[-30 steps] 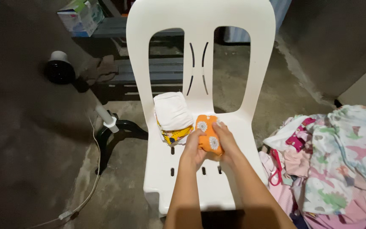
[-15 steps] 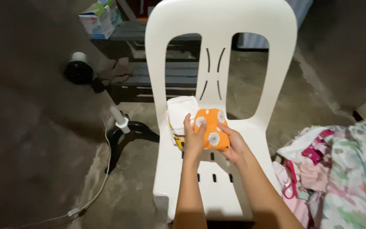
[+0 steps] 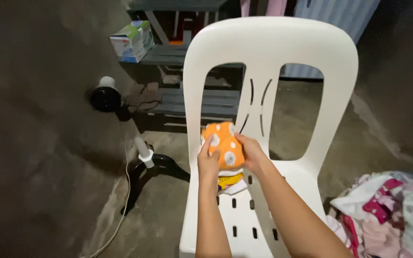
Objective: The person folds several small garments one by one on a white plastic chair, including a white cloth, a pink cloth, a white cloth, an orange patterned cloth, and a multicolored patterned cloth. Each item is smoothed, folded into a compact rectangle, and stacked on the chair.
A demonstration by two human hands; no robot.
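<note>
Two hands held one thing: our left hand (image 3: 210, 160) and right hand (image 3: 250, 154) gripped the folded orange cloth (image 3: 223, 145), which we had just lifted onto the small folded pile (image 3: 229, 180) mid-frame on the white chair (image 3: 268, 52).

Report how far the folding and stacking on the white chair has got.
Done: a small stack of folded clothes sits at the back of the white chair. In hand: the left hand and right hand hold a folded orange daisy-print piece on top of that stack. Left: a heap of loose clothes lies beside the chair, unfolded.
</note>
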